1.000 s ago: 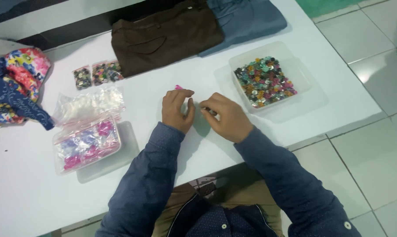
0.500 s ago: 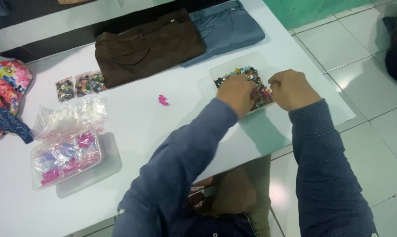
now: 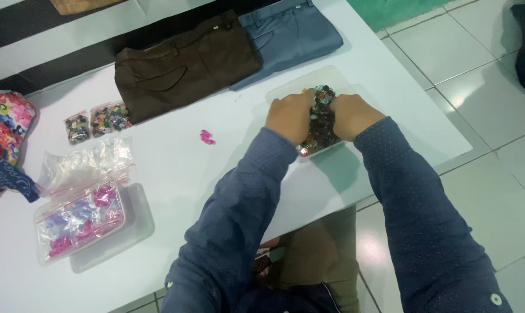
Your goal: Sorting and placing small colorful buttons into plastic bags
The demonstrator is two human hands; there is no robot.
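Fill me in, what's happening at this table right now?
A person in a dark blue shirt has both hands in a clear tray of small mixed-colour pieces at the table's right. The left hand and right hand press into the heap from either side; whether either grip is closed on pieces cannot be told. A small pink piece lies loose on the white table. Folded brown trousers and blue trousers lie behind, and bagged pieces sit at the left.

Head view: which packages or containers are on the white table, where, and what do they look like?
Clear plastic tray of mixed coloured buttons: right side, both hands in it.
Two small clear bags of dark mixed buttons: upper left, beside folded brown trousers.
Clear zip bags of pink and purple pieces: lower left, in a clear tray.
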